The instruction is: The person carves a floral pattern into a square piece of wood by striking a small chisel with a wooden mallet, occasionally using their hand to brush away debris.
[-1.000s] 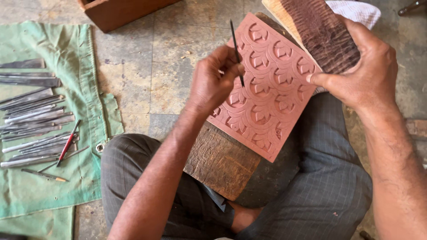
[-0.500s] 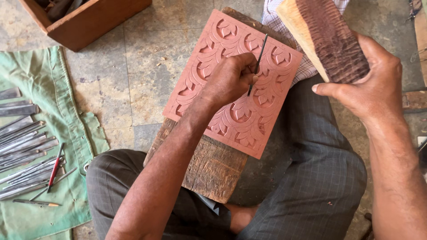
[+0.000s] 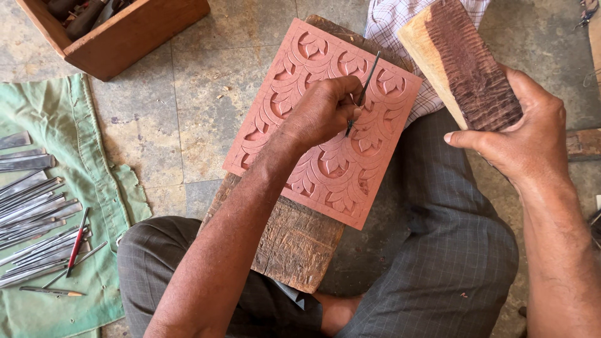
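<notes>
Soft, even daylight fills my view; nothing glares. Shadows are faint, pooling under my left forearm toward 6 o'clock on the carved red panel [image 3: 325,125]. Focus is crisp at centre, while the chisels [image 3: 31,213] at 9 o'clock stretch slightly with edge distortion.

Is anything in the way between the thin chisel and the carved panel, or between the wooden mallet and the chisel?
Nothing visible. The left hand holds the chisel tip-down on the panel; the right hand holds the mallet beside it, open air between.
</notes>
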